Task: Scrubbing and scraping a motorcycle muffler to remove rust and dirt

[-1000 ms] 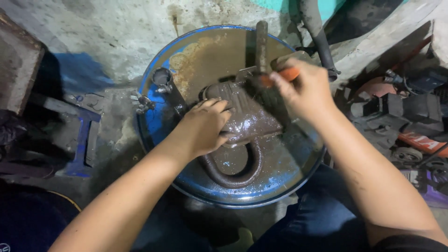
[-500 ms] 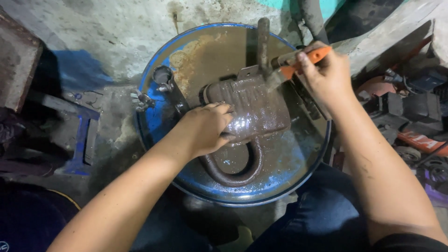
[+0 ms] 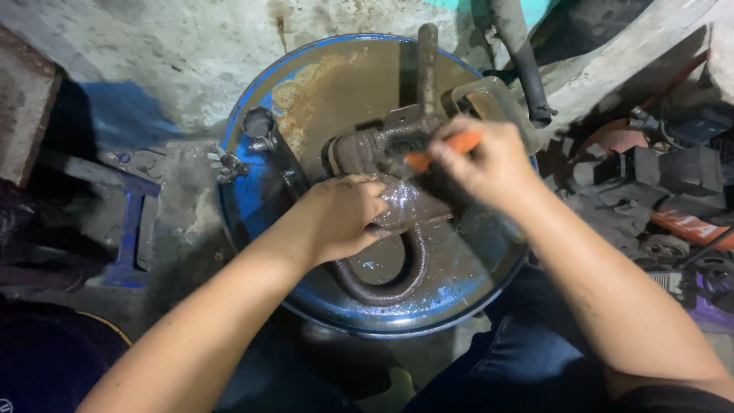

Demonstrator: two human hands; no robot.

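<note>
Upright rod (image 3: 427,73) behind (left rim (image 3: 233,164) free)

Beyond the hands a stained, pale concrete wall (image 3: 191,53) rises; left of them a blue metal stand (image 3: 130,229) sits on grimy floor; right of them lies a dim heap of engine parts (image 3: 665,206).

Single head view, looking steeply down, close over blue drum top (image 3: 252,191)

Casting (image 3: 397,195) on drum (image 3: 321,84) — (pipe (image 3: 520,53) behind)
</note>
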